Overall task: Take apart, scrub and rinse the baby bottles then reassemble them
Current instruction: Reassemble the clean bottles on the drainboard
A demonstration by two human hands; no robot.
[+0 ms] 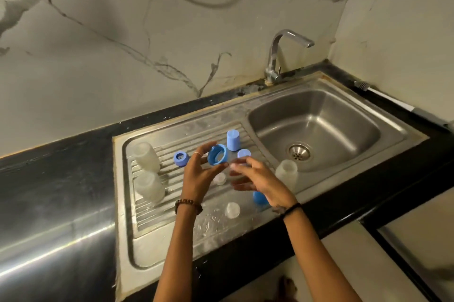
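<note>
- The left hand [199, 173] grasps a blue screw ring [217, 158] between thumb and fingertips, tilted so its open side faces the person, above the ribbed drainboard [172, 218] to the left of the sink basin [317, 129]. Held this way, the inside of the ring can be checked or a teat pushed through it.
- The right hand [255, 178] is just right of the ring, its fingers curled and pinching something pale and clear; it is blurred, so I judge it a teat but cannot be sure.
- Three clear bottle bodies stand mouth-down, likely to drain: two [146, 157] [150, 187] at the drainboard's far-left end and one [286, 172] on the edge next to the basin.
- A second blue ring [181, 158] lies flat left of the hands; two blue caps [233, 140] [244, 154] stand between the hands and the basin; another blue piece [260, 197] sits partly hidden under the right wrist.
- Two small clear parts [219, 178] [232, 210], probably teats, rest on the drainboard below the hands, close to reach.
- The basin is empty and no water runs from the tap [285, 53] behind it, so washing looks finished and reassembly appears under way.
- A white-handled brush [383, 98] lies on the dark surface [61, 191] to the right of the basin, put aside.
</note>
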